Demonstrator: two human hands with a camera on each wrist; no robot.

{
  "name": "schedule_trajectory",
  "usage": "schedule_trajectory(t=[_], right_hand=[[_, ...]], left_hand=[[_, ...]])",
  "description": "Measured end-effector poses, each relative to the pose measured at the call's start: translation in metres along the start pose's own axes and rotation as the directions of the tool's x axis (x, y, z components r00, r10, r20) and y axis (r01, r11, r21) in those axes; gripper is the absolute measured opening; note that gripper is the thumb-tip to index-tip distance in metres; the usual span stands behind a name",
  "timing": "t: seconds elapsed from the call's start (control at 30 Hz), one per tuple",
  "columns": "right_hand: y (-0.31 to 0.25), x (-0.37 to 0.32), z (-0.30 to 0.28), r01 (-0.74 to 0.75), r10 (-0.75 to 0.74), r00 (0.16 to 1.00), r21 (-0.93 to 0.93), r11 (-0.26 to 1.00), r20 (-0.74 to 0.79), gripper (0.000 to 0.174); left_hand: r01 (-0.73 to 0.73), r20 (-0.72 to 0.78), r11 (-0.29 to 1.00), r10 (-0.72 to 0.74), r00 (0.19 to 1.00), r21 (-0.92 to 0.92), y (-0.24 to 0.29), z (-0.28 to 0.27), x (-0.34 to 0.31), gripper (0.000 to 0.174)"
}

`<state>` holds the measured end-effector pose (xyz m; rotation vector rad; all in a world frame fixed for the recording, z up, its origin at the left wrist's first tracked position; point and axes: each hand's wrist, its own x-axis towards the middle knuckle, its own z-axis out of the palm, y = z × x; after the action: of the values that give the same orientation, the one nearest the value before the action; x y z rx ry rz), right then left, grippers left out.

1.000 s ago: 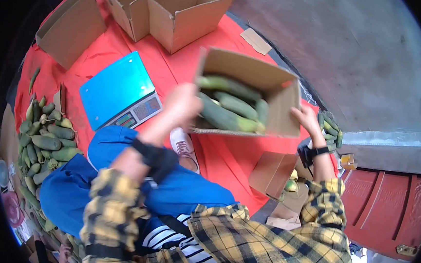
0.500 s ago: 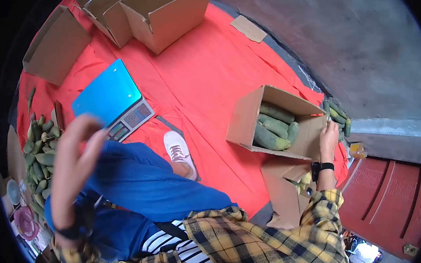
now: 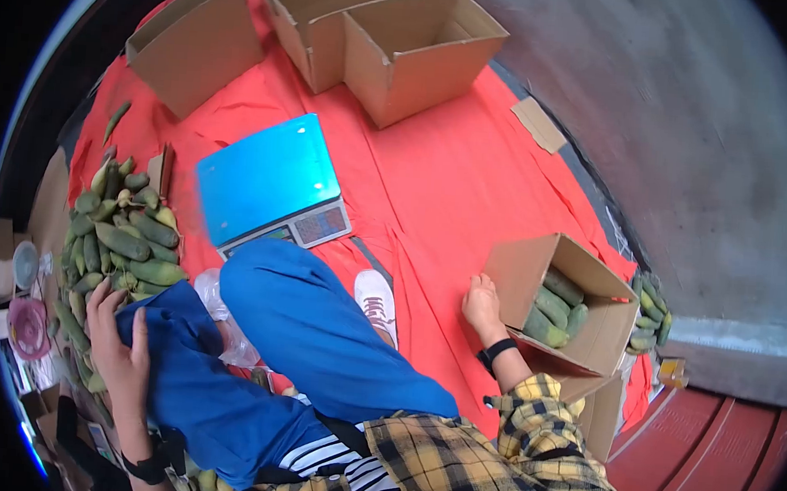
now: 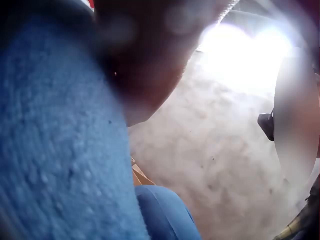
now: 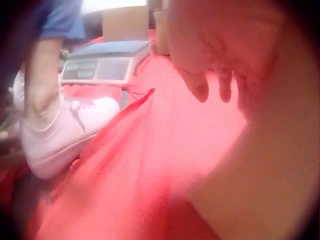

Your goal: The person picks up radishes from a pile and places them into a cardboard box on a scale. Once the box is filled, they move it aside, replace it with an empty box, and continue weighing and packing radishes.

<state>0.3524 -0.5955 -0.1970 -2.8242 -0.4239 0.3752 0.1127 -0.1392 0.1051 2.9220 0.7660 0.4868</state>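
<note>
head camera shows hands apart, right hand (image 3: 483,306) now shifted to the left side of the box (image 3: 512,274) of green vegetables (image 3: 549,309), seemingly settled near the red cloth's (image 3: 434,194) edge, left hand (image 3: 121,354) spread by blue trousers (image 3: 311,322).

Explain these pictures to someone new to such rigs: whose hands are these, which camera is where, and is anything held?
No robot here: a person works bare-handed. The large round picture comes from a head camera looking down; the others come from a camera on each wrist. On the red cloth are a scale and cardboard boxes. One box, at the right, holds green vegetables; more are piled at the left. The right hand is beside that box, the left hand by the blue trousers; neither visibly grips anything.
</note>
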Motion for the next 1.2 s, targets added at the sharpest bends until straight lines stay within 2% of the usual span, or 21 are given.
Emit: schedule_trajectory(t=[0.07, 0.1, 0.2, 0.33, 0.4, 0.47, 0.5, 0.53, 0.57, 0.6, 0.67, 0.73, 0.77, 0.83, 0.9, 0.93, 0.97, 1.03, 1.07, 1.13, 1.2], right_hand=[[0.01, 0.003, -0.001, 0.021, -0.041, 0.993, -0.185, 0.982, -0.107, 0.031], [0.016, 0.004, -0.001, 0.025, -0.044, 0.994, -0.183, 0.983, -0.104, 0.031], [0.036, 0.017, -0.011, -0.102, 0.098, 0.994, -0.073, 0.992, -0.057, 0.035], [0.082, 0.018, -0.015, -0.119, 0.108, 0.991, -0.18, 0.976, -0.073, 0.033], [0.09, 0.03, -0.036, -0.318, 0.358, 0.916, -0.219, 0.923, 0.182, 0.031], [0.08, 0.07, -0.058, -0.196, 0.245, 0.956, -0.274, 0.941, 0.158, 0.029], [0.045, 0.089, -0.08, -0.113, 0.107, 0.994, -0.227, 0.967, -0.037, 0.026], [0.018, 0.119, -0.093, 0.08, -0.12, 0.964, -0.17, 0.982, -0.236, 0.022], [-0.021, 0.149, -0.112, 0.212, -0.254, 0.916, -0.163, 0.964, -0.31, 0.02], [-0.068, 0.175, -0.134, 0.307, -0.353, 0.879, -0.186, 0.933, -0.322, 0.024], [-0.141, 0.224, -0.16, 0.448, -0.491, 0.786, -0.202, 0.871, -0.376, 0.032], [-0.186, 0.278, -0.164, 0.505, -0.626, 0.621, -0.371, 0.78, -0.471, 0.037], [-0.201, 0.302, -0.163, 0.522, -0.638, 0.613, -0.367, 0.77, -0.466, 0.037], [-0.215, 0.343, -0.161, 0.387, -0.631, 0.655, -0.533, 0.752, -0.415, 0.042], [-0.216, 0.366, -0.16, 0.395, -0.589, 0.764, -0.53, 0.75, -0.263, 0.046], [-0.212, 0.371, -0.158, 0.409, -0.574, 0.804, -0.559, 0.722, -0.153, 0.041], [-0.209, 0.374, -0.156, 0.432, -0.588, 0.8, -0.569, 0.7, -0.116, 0.026], [-0.207, 0.369, -0.157, 0.47, -0.591, 0.806, -0.646, 0.602, 0.035, 0.014], [-0.207, 0.359, -0.159, 0.476, -0.598, 0.801, -0.649, 0.593, 0.041, 0.014], [-0.206, 0.331, -0.166, 0.634, -0.75, 0.66, -0.559, 0.535, 0.03, 0.016], [-0.214, 0.294, -0.177, 0.622, -0.715, 0.696, -0.555, 0.553, 0.067, 0.016]], left_hand=[[-0.036, 0.039, 0.998, 0.034, 0.999, 0.056, 0.006, -0.001, 0.001, 0.03], [-0.033, 0.04, 0.998, 0.03, 0.999, 0.06, 0.006, -0.003, 0.001, 0.03], [-0.022, -0.012, 0.998, 0.022, 1.0, -0.064, 0.0, -0.005, 0.005, 0.028], [0.013, -0.069, 0.995, -0.02, 0.997, -0.1, -0.009, -0.012, -0.002, 0.027], [0.019, -0.1, 0.996, -0.028, 0.995, -0.091, -0.012, -0.014, -0.007, 0.027], [0.03, -0.124, 0.995, -0.041, 0.991, -0.09, -0.019, -0.013, -0.011, 0.027], [0.034, -0.15, 0.996, -0.046, 0.988, -0.086, -0.023, -0.013, -0.013, 0.027], [0.033, -0.143, 0.997, -0.043, 0.989, -0.075, -0.024, -0.013, -0.013, 0.028], [0.041, -0.142, 0.997, -0.051, 0.989, -0.073, -0.025, -0.013, -0.012, 0.028], [0.037, -0.125, 0.995, -0.048, 0.991, -0.09, -0.024, -0.014, -0.011, 0.028], [0.042, -0.097, 0.996, -0.05, 0.994, -0.085, -0.022, -0.016, -0.01, 0.028], [0.063, -0.08, 0.99, -0.073, 0.994, -0.123, -0.021, -0.017, -0.01, 0.029], [0.074, -0.072, 0.985, -0.086, 0.994, -0.153, -0.021, -0.016, -0.012, 0.029], [0.106, -0.07, 0.983, -0.117, 0.991, -0.152, -0.022, -0.017, -0.014, 0.029], [0.104, -0.05, 0.981, -0.113, 0.992, -0.164, -0.025, -0.018, -0.017, 0.029], [0.111, -0.053, 0.981, -0.12, 0.991, -0.159, -0.027, -0.02, -0.017, 0.03], [0.129, -0.05, 0.98, -0.138, 0.989, -0.155, -0.029, -0.021, -0.017, 0.03], [0.145, -0.047, 0.977, -0.154, 0.987, -0.159, -0.033, -0.024, -0.018, 0.03], [0.148, -0.054, 0.976, -0.158, 0.986, -0.157, -0.036, -0.025, -0.02, 0.03], [0.165, -0.067, 0.97, -0.179, 0.982, -0.176, -0.039, -0.025, -0.024, 0.029], [0.165, -0.084, 0.97, -0.182, 0.98, -0.177, -0.041, -0.029, -0.029, 0.028]])
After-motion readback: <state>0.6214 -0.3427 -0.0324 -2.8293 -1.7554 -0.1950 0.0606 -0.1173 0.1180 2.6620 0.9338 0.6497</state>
